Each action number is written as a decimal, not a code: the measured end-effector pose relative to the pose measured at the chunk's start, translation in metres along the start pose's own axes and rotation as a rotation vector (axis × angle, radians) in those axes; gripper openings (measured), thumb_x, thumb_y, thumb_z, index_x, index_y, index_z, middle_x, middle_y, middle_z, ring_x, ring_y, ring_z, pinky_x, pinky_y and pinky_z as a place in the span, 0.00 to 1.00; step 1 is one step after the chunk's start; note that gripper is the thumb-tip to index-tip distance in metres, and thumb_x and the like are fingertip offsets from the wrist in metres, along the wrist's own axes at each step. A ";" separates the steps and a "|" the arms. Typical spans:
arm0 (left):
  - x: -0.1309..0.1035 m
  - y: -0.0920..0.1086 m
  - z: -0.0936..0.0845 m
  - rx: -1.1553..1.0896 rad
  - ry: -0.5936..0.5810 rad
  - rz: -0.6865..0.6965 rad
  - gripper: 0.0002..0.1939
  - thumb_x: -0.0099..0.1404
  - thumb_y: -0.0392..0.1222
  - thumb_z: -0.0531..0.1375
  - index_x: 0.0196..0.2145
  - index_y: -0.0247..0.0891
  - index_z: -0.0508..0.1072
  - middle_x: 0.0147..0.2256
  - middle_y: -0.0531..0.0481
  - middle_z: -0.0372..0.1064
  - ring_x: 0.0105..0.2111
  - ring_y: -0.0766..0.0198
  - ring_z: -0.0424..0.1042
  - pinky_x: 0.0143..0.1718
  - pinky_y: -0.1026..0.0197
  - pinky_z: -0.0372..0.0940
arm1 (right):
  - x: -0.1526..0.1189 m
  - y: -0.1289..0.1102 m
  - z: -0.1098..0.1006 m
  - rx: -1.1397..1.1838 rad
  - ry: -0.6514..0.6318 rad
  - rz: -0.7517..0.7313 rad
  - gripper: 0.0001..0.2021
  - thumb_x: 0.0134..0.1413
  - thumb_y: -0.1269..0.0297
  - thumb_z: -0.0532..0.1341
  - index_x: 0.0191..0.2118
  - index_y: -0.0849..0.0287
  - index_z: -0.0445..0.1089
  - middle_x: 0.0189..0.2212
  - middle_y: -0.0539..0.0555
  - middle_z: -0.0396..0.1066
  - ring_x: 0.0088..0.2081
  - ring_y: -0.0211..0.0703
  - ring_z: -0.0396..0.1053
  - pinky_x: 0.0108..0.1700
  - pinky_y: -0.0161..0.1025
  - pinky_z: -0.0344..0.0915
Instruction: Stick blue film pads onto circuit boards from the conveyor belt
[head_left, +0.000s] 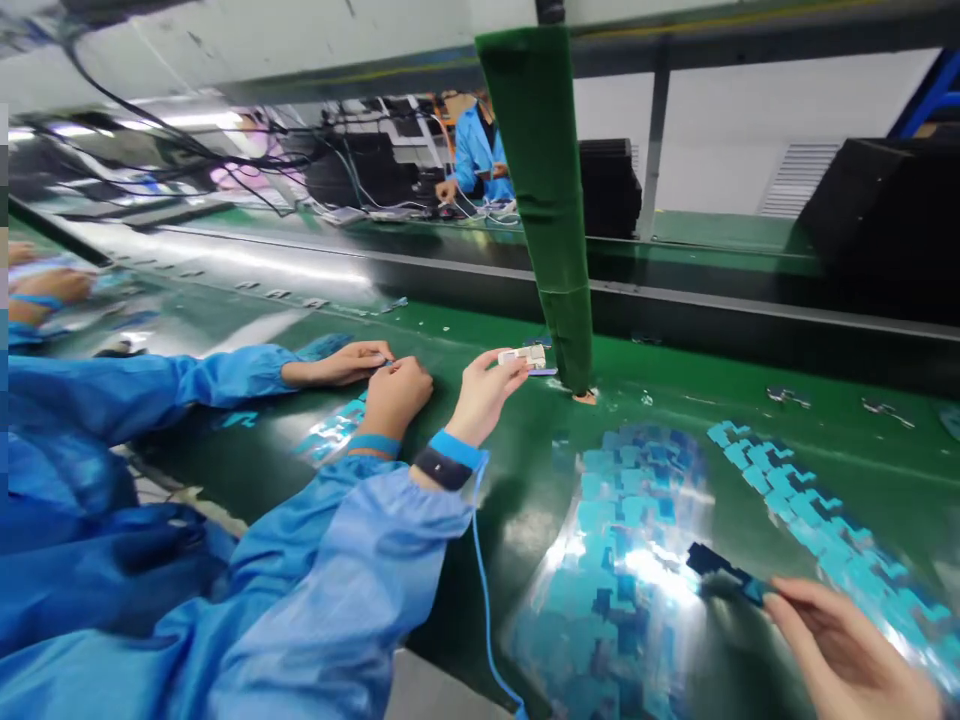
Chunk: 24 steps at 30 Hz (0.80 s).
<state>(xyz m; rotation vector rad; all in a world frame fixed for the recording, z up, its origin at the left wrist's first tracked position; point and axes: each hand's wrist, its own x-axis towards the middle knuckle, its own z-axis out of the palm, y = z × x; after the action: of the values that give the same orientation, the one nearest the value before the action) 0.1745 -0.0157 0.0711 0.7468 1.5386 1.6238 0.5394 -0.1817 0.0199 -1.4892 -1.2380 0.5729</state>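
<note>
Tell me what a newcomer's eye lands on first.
The tall green post, just right of centre, stands out first. Then come the shiny turquoise pieces on the bench below it and, at lower right, the dark piece in the right hand. The left hand, at mid-picture, holds a small white part.

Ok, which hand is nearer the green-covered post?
Left. The left hand is just left of the green-covered post near its base; the right hand is farther, at lower right, holding a dark piece.

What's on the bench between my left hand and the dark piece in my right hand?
In the head view, a broad patch of turquoise pieces lies between your left hand and the dark piece, with green bench showing nearer that hand.
</note>
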 end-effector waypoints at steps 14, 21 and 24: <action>-0.165 -0.046 0.047 -0.025 -0.682 -0.416 0.17 0.62 0.42 0.64 0.48 0.41 0.73 0.32 0.50 0.79 0.32 0.68 0.75 0.33 0.71 0.69 | 0.020 -0.029 0.003 0.206 -0.163 0.169 0.02 0.47 0.68 0.68 0.28 0.54 0.76 0.31 0.51 0.78 0.38 0.40 0.76 0.45 0.36 0.71; -0.174 -0.046 0.041 -0.084 -0.740 -0.551 0.15 0.56 0.37 0.68 0.43 0.43 0.77 0.32 0.53 0.80 0.29 0.65 0.77 0.35 0.67 0.73 | 0.023 -0.041 0.010 0.294 -0.315 0.400 0.04 0.47 0.67 0.70 0.29 0.55 0.75 0.26 0.50 0.76 0.39 0.41 0.77 0.39 0.32 0.72; -0.172 -0.038 0.044 -0.073 -0.760 -0.552 0.15 0.56 0.35 0.67 0.42 0.45 0.78 0.30 0.54 0.80 0.27 0.66 0.77 0.35 0.67 0.74 | 0.023 -0.044 0.011 0.275 -0.362 0.392 0.03 0.49 0.69 0.69 0.30 0.54 0.75 0.30 0.49 0.78 0.41 0.40 0.77 0.40 0.32 0.72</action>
<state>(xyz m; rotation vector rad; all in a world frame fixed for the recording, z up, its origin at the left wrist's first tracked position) 0.3085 -0.1369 0.0529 0.7018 0.9936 0.8325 0.5207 -0.1611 0.0629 -1.4357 -1.0801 1.2678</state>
